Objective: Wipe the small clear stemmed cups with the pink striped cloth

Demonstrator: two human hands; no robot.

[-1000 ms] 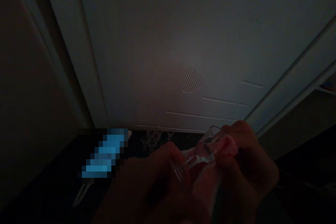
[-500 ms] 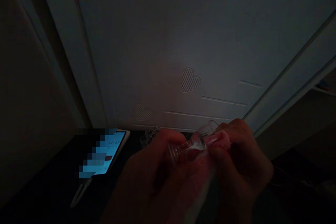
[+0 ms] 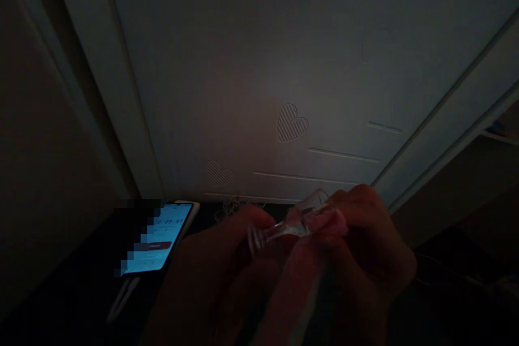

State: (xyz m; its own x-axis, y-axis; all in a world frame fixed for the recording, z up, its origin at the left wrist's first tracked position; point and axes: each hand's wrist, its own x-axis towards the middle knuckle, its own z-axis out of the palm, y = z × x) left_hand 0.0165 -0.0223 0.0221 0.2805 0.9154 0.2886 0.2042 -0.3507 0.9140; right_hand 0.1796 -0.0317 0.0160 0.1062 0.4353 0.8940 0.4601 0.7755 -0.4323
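The scene is very dark. A small clear stemmed glass (image 3: 290, 224) lies tilted on its side between my two hands at lower centre. My left hand (image 3: 219, 270) is closed around the foot and stem end of the glass. My right hand (image 3: 365, 248) is closed around the bowl end, with a pinkish cloth (image 3: 330, 223) pressed against the glass under its fingers. A pale strip of the cloth (image 3: 310, 303) hangs down between the hands.
A lit phone (image 3: 156, 238) lies on the dark surface at lower left, with a pale stick-like thing (image 3: 121, 297) below it. More small clear glass pieces (image 3: 231, 206) sit at the back edge. A white panel with heart cut-outs (image 3: 292, 123) stands right behind.
The glass has turned and shifted left in my hands, so its stem and foot now stick out further. Both hands stayed closed on it. The view drifted slightly.
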